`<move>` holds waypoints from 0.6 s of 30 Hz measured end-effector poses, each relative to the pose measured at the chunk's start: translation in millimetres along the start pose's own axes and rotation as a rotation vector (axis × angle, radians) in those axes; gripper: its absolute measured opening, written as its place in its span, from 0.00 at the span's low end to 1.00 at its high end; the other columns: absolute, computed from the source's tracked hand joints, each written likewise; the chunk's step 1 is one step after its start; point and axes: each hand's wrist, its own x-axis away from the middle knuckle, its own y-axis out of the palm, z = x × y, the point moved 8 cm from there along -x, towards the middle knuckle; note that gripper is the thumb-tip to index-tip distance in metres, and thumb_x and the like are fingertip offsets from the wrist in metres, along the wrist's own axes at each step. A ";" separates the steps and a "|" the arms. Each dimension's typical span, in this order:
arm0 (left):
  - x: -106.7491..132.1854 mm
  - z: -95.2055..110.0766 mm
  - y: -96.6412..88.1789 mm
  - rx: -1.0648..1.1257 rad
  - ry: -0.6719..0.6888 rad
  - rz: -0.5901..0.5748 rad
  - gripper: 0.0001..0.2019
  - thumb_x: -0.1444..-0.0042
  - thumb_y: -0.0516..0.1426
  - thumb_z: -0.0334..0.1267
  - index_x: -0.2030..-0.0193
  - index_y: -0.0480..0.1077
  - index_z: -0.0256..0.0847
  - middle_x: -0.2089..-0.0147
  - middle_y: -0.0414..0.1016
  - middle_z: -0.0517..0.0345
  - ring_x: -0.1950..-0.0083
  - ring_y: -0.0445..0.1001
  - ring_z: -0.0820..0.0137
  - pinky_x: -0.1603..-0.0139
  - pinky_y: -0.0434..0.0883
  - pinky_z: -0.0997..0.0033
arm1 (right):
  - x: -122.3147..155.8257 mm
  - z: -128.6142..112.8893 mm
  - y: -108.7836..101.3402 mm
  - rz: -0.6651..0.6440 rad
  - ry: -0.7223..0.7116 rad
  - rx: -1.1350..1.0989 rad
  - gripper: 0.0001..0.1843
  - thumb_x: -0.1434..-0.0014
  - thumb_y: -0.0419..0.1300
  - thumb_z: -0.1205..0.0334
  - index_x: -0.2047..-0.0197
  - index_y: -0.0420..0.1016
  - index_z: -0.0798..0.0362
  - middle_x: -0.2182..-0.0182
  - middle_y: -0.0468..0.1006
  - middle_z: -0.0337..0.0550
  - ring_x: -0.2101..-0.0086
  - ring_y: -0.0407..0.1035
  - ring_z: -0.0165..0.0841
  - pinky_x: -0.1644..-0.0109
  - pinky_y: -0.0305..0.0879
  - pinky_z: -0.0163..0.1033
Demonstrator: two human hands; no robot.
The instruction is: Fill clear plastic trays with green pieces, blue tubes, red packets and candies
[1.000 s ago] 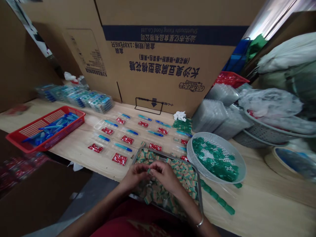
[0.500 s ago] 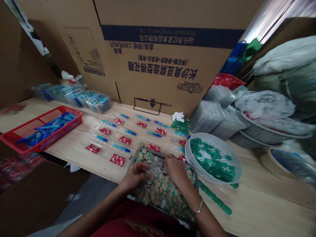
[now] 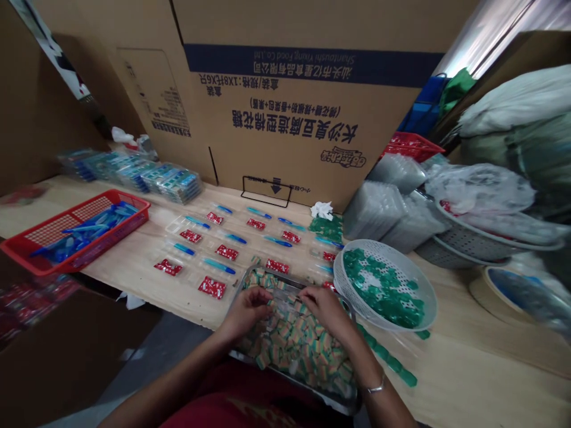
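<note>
A metal tray (image 3: 248, 279) full of small striped candy packets (image 3: 303, 348) lies at the table's near edge. Both hands rest over it. My left hand (image 3: 244, 310) has its fingers curled onto the packets at the tray's left side. My right hand (image 3: 325, 308) is curled too, fingertips pinching among the packets near the tray's far middle. What either hand pinches is too small to make out. Beyond the tray lie clear plastic trays (image 3: 209, 261) holding red sachets (image 3: 212, 288) and blue sticks (image 3: 219, 266).
A white perforated bowl (image 3: 423, 291) of green packets sits right of the tray, with a green strip (image 3: 392, 365) below it. A red basket (image 3: 53, 223) of blue sticks stands at left. A big cardboard box (image 3: 294, 107) stands behind; stacked clear trays (image 3: 383, 208) and baskets are at right.
One second ago both hands met over the tray's middle. Half a second ago the right hand moved off toward the tray's far right; now it has come back toward the centre.
</note>
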 end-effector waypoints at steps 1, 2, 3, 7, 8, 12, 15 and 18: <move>0.1 -1.3 0.0 -0.005 -0.006 -0.001 0.13 0.67 0.65 0.33 0.72 0.70 0.36 0.75 0.70 0.63 0.74 0.67 0.76 0.71 0.64 0.76 | -1.8 -1.6 -0.4 0.009 0.009 0.023 0.12 0.42 0.51 0.68 0.65 0.76 0.53 0.68 0.79 0.43 0.65 0.72 0.33 0.62 0.60 0.33; 0.2 -2.3 -0.1 -0.012 -0.010 -0.001 0.13 0.67 0.65 0.33 0.72 0.70 0.36 0.75 0.70 0.63 0.75 0.66 0.76 0.71 0.64 0.76 | -4.1 -5.1 -0.7 0.018 0.010 0.064 0.12 0.42 0.51 0.68 0.65 0.76 0.52 0.66 0.78 0.43 0.64 0.72 0.34 0.61 0.60 0.33; 0.2 -2.7 -0.2 -0.023 -0.009 0.000 0.12 0.67 0.65 0.33 0.72 0.70 0.36 0.75 0.70 0.63 0.75 0.66 0.76 0.72 0.63 0.76 | -6.4 -10.0 -0.3 0.020 0.003 0.115 0.12 0.42 0.51 0.69 0.65 0.76 0.52 0.64 0.78 0.44 0.62 0.71 0.34 0.60 0.60 0.34; -0.1 2.2 -0.7 -0.066 0.048 0.021 0.11 0.67 0.64 0.32 0.73 0.70 0.36 0.76 0.70 0.63 0.74 0.66 0.77 0.71 0.62 0.77 | -10.1 -30.3 4.0 -0.007 -0.045 0.239 0.10 0.45 0.51 0.72 0.67 0.73 0.54 0.64 0.74 0.46 0.61 0.68 0.35 0.57 0.59 0.36; -0.3 4.3 -1.1 -0.070 0.067 0.034 0.10 0.67 0.64 0.31 0.73 0.70 0.36 0.76 0.70 0.64 0.74 0.66 0.76 0.71 0.62 0.78 | -8.8 -33.6 3.9 -0.006 -0.054 0.180 0.09 0.46 0.51 0.73 0.68 0.72 0.54 0.66 0.74 0.44 0.62 0.68 0.34 0.58 0.60 0.35; -0.5 10.6 -1.4 -0.065 0.126 0.092 0.10 0.66 0.64 0.33 0.74 0.70 0.37 0.77 0.70 0.63 0.74 0.67 0.75 0.72 0.63 0.77 | -0.6 -42.3 7.0 -0.023 -0.061 -0.416 0.04 0.46 0.54 0.65 0.69 0.69 0.53 0.74 0.72 0.37 0.71 0.67 0.30 0.67 0.61 0.32; 1.0 12.7 1.9 -0.051 0.145 0.099 0.12 0.65 0.65 0.35 0.73 0.70 0.36 0.75 0.72 0.61 0.73 0.69 0.74 0.70 0.64 0.76 | 1.8 -43.8 10.4 0.057 -0.007 -0.661 0.04 0.49 0.56 0.62 0.72 0.67 0.53 0.78 0.70 0.35 0.75 0.64 0.28 0.71 0.60 0.32; 3.8 14.2 5.0 -0.034 0.149 0.076 0.13 0.63 0.65 0.38 0.71 0.71 0.36 0.72 0.74 0.59 0.70 0.70 0.73 0.66 0.66 0.75 | 1.7 -44.6 12.4 0.159 0.043 -0.688 0.04 0.51 0.55 0.62 0.73 0.66 0.53 0.79 0.68 0.34 0.77 0.63 0.28 0.73 0.59 0.32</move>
